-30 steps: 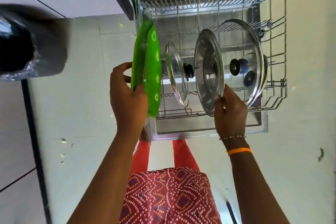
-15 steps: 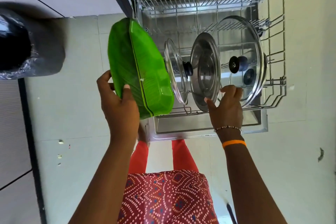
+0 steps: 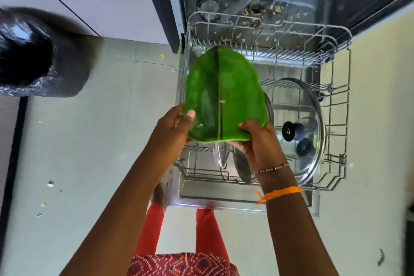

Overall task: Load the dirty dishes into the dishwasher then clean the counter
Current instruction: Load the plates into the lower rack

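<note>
A green leaf-shaped plate [image 3: 230, 92] hangs flat over the left half of the pulled-out dishwasher rack [image 3: 336, 105]. My left hand [image 3: 174, 125] grips its near left edge and my right hand [image 3: 259, 143] grips its near right edge. A large glass lid with a black knob [image 3: 298, 127] stands on edge in the rack to the right. Under the plate the lower rims of a smaller glass lid [image 3: 218, 157] and a steel lid [image 3: 243, 168] show; the rest of them is hidden.
The open dishwasher door [image 3: 224, 197] lies below the rack, close to my legs. A black-lined bin [image 3: 26, 56] stands on the floor at the left. Food scraps litter the dishwasher tub [image 3: 257, 9] and the floor tiles [image 3: 51, 184].
The plate has swung from my left side to over the rack and now faces up. My right hand left the steel lid and took the plate's right edge.
</note>
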{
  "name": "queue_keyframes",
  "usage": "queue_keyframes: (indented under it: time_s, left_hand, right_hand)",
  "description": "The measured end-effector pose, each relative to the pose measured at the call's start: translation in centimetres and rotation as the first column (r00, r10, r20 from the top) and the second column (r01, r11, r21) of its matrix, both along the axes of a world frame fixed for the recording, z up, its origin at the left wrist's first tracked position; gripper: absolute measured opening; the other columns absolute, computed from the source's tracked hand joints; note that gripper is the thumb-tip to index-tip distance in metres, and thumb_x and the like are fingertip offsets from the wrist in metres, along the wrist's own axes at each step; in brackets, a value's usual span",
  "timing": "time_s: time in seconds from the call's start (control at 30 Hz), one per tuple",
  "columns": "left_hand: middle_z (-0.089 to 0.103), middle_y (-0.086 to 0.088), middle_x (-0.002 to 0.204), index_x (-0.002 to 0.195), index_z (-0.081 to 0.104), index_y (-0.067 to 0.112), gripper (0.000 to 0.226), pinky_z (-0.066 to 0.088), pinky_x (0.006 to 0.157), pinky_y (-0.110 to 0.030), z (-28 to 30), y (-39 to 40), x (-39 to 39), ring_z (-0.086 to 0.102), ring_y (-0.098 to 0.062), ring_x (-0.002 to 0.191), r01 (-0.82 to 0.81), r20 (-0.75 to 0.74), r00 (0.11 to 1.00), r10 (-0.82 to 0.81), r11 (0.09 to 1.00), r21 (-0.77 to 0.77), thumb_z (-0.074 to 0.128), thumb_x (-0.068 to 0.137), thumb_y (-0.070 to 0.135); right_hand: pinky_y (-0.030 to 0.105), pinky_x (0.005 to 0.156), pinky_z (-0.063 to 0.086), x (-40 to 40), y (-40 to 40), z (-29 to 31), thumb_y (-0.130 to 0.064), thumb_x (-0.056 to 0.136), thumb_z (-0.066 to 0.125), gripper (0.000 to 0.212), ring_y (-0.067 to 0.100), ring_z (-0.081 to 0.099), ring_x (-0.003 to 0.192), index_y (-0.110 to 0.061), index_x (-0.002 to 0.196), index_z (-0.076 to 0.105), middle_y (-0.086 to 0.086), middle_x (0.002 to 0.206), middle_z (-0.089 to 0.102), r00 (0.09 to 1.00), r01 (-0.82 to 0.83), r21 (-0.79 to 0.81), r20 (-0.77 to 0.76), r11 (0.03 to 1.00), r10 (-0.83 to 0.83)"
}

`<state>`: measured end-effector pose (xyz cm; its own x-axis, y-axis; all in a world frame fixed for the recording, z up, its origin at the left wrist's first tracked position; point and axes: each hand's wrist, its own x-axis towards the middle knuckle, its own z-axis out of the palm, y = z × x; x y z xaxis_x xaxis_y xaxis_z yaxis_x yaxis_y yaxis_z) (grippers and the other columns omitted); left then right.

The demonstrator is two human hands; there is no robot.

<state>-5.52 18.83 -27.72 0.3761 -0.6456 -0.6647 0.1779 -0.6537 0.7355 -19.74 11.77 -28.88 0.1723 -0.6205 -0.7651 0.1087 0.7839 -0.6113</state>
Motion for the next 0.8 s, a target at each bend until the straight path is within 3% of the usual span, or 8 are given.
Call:
queue_keyframes:
  time_s: [0.07,0.2,0.23,0.3,0.33,0.4,0.57,0.8]
  left_hand:
    - [0.062,-0.004,0.104,0.115,0.055,0.018,0.021,0.048,0.06,-0.009,-0.3,-1.5,0.2,0.062,-0.011,0.079,0.055,0.006,0.998,-0.055,0.998,0.025,0.043,0.098,0.015]
    - [0.061,-0.004,0.104,0.106,0.056,0.018,0.018,0.044,0.065,-0.024,-1.0,-4.1,1.1,0.06,-0.009,0.077,0.096,0.004,0.995,-0.097,0.994,0.05,0.044,0.097,0.011]
    - [0.061,-0.002,0.104,0.106,0.057,0.019,0.018,0.044,0.067,-0.024,-1.3,-4.7,1.3,0.06,-0.007,0.077,0.104,0.013,0.994,-0.104,0.993,0.055,0.044,0.097,0.011]
    - [0.061,-0.001,0.104,0.109,0.058,0.017,0.02,0.045,0.069,-0.02,-1.6,-6.0,1.7,0.06,-0.005,0.077,0.11,0.028,0.993,-0.112,0.992,0.056,0.044,0.097,0.011]
    - [0.061,-0.002,0.106,0.109,0.058,0.017,0.02,0.046,0.069,-0.016,-1.6,-6.7,1.8,0.059,-0.007,0.077,0.113,0.031,0.993,-0.114,0.992,0.051,0.044,0.097,0.01]
    - [0.06,-0.003,0.106,0.107,0.057,0.018,0.018,0.048,0.067,-0.011,-1.6,-7.7,1.9,0.059,-0.008,0.081,0.121,0.034,0.992,-0.122,0.992,0.037,0.044,0.097,0.01]
    - [0.061,0.001,0.106,0.111,0.058,0.02,0.021,0.047,0.086,-0.026,-1.8,-8.9,2.4,0.062,-0.01,0.085,0.138,0.061,0.988,-0.142,0.988,0.067,0.044,0.096,0.014]
    - [0.061,0.0,0.104,0.114,0.06,0.013,0.025,0.047,0.097,-0.037,-2.7,-9.2,3.6,0.064,-0.021,0.096,0.108,0.061,0.992,-0.115,0.989,0.102,0.044,0.095,0.009]
  right_hand:
    - [0.033,0.053,0.058,-0.6,-2.5,-0.5,0.012,0.086,0.038,0.031,0.013,0.066,0.057,-0.011,0.096,0.055,-0.005,0.065,0.068,0.998,-0.003,-0.099,-0.062,0.995,-0.003]
    - [0.052,0.074,0.053,-0.6,-6.9,-2.3,-0.006,0.068,0.048,0.029,0.026,0.058,0.079,-0.018,0.094,0.045,-0.002,0.079,0.058,0.944,-0.207,-0.346,-0.317,0.915,0.093]
    - [0.049,0.074,0.053,-0.3,-7.9,-2.7,-0.007,0.068,0.047,0.028,0.025,0.056,0.075,-0.018,0.093,0.041,-0.003,0.077,0.055,0.904,-0.295,-0.371,-0.408,0.881,0.13]
    - [0.024,0.065,0.048,0.5,-9.6,-3.7,-0.001,0.077,0.045,0.029,0.017,0.05,0.063,-0.016,0.1,0.037,-0.003,0.073,0.049,0.812,-0.452,-0.393,-0.554,0.8,0.186]
    - [0.017,0.056,0.04,0.9,-10.4,-4.1,0.004,0.081,0.042,0.03,0.014,0.047,0.061,-0.012,0.105,0.038,-0.002,0.075,0.05,0.76,-0.522,-0.39,-0.617,0.759,0.205]
    - [0.022,0.053,0.031,1.8,-11.3,-5.2,0.008,0.082,0.038,0.036,0.024,0.052,0.071,-0.004,0.116,0.04,0.008,0.089,0.057,0.654,-0.629,-0.352,-0.722,0.694,0.226]
    - [0.04,0.082,0.045,3.8,-12.3,-8.6,0.006,0.082,0.039,0.046,0.038,0.055,0.105,-0.005,0.126,0.037,0.016,0.124,0.054,0.507,-0.742,-0.272,-0.826,0.612,0.247]
    - [0.044,0.078,0.044,6.3,-11.8,-11.1,0.001,0.088,0.042,0.039,0.037,0.045,0.114,-0.006,0.126,0.035,0.012,0.13,0.042,0.283,-0.802,-0.132,-0.943,0.583,0.177]
